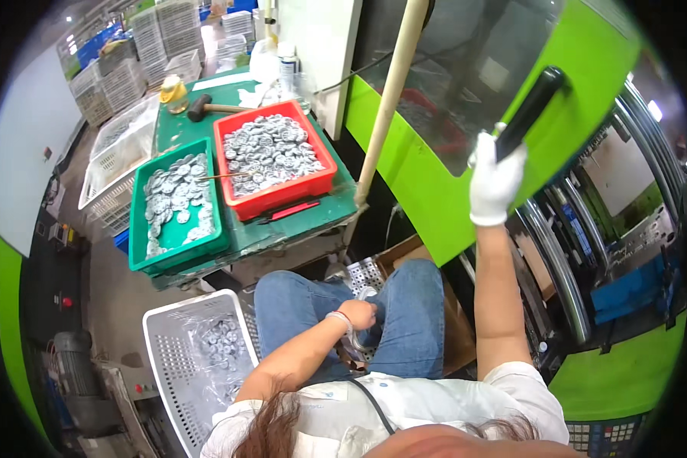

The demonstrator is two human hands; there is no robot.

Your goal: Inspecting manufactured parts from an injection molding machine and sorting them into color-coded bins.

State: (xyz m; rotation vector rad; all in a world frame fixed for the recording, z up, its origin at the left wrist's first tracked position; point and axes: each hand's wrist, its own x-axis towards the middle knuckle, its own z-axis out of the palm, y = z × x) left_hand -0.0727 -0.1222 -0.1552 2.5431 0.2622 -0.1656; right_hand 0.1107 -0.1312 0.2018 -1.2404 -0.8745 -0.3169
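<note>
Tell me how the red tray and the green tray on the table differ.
The red plastic tray is heaped with small grey round parts, while the green plastic tray holds a thinner layer with bare floor showing. The red tray sits nearer the green machine, the green tray nearer the white baskets. Both are rectangular and rest on the green table.

Gloved right hand (pixel 495 182) gripping black door handle (pixel 530 112), left hand (pixel 358 313) on lap

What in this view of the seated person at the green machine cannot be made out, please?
- Right hand, head view: a white glove hides the fingers gripping the black door handle.
- Left hand, head view: curled between the knees; whether it holds anything cannot be told.
- Grey parts in the red tray and green tray: too small to identify.
</note>
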